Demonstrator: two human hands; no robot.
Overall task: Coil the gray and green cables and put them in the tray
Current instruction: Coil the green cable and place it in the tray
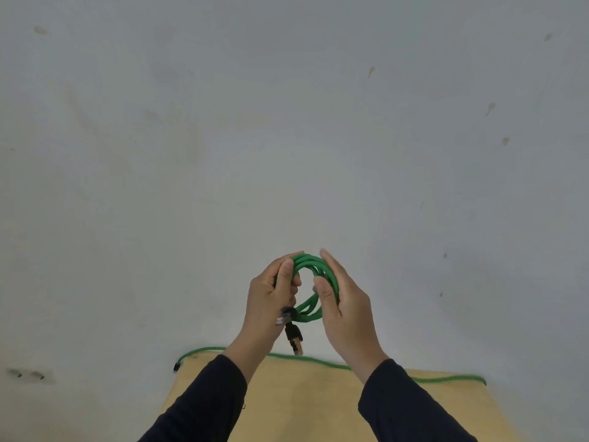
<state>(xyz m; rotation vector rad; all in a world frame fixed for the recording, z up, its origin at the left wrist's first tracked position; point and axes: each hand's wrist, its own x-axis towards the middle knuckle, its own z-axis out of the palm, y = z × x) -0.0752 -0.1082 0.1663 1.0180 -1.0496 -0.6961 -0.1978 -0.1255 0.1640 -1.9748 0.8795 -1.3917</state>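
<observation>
Both the left hand and right hand grip the nearly coiled green cable, which seemingly next goes into a tray that is out of view.

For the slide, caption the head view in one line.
Both hands, left hand and right hand, hold a coiled green cable above a tan table.

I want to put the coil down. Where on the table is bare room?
The tan wooden table is bare between the two dark sleeves, below the loose green cable on its far edge. The left hand and right hand hold the coiled green cable above it.
</observation>
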